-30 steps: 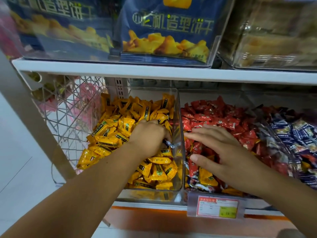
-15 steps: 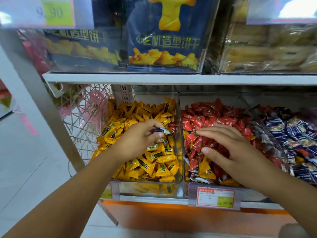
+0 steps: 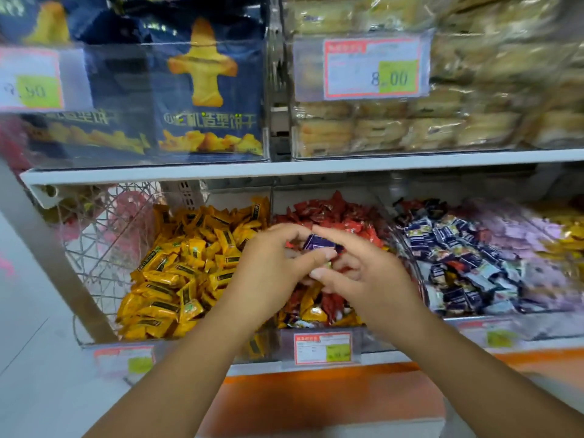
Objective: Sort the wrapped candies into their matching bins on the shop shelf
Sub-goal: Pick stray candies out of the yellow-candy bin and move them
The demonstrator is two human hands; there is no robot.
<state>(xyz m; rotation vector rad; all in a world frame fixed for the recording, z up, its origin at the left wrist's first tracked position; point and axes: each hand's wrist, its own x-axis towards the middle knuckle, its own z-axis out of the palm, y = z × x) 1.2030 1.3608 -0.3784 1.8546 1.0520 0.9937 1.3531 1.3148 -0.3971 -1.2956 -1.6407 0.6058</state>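
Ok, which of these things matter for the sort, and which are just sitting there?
Job: purple candy, pinched by left hand, right hand touching; yellow-candy bin; red-candy bin; blue-candy bin.
Just there: biscuit packs above; price tags; wire basket.

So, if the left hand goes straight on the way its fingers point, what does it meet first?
Most likely the right hand, whose fingers lie right against the purple candy that the left hand pinches. Depth between them is unclear.
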